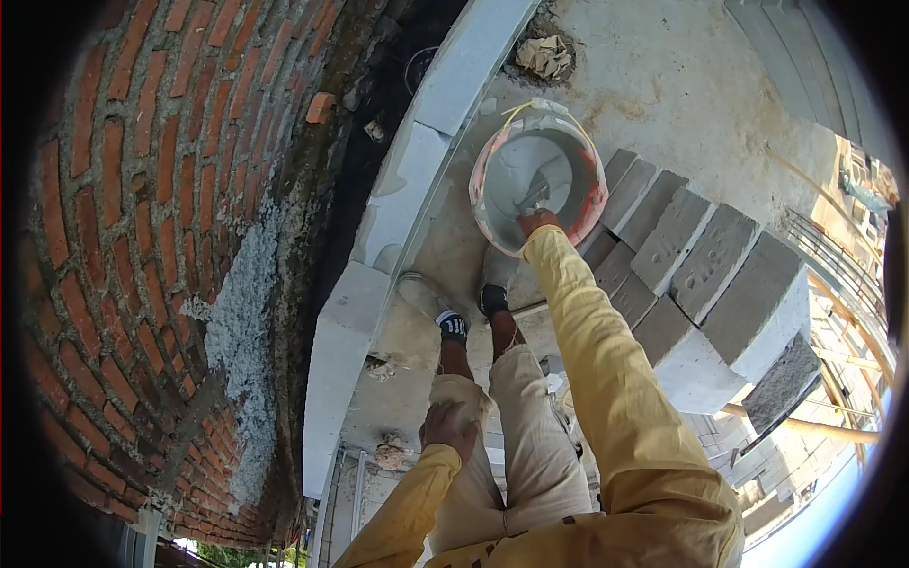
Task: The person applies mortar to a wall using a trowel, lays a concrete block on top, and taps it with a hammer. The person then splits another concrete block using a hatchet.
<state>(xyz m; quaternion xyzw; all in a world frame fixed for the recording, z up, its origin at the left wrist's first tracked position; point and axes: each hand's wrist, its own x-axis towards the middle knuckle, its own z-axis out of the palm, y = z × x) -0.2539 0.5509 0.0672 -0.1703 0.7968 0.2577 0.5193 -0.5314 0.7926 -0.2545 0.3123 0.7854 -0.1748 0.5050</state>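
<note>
My right hand [538,222] is closed around the handle of a metal trowel [536,192], whose blade reaches down into a round bucket [595,180]. Grey wet mortar [516,161] lies inside the bucket, and its rim is smeared with red and grey. Against the trousers at my knee rests my left hand [450,424]; its fingers are bent, and whether anything lies beneath them is hidden. Beside my legs runs a low wall of pale blocks [407,170].
Grey blocks [715,260] are stacked right of the bucket. A brick wall [142,208] stands at the left, with a dark gap before the block wall. A crumpled paper-like piece [544,57] lies beyond the bucket. Wooden poles [805,426] are at the right.
</note>
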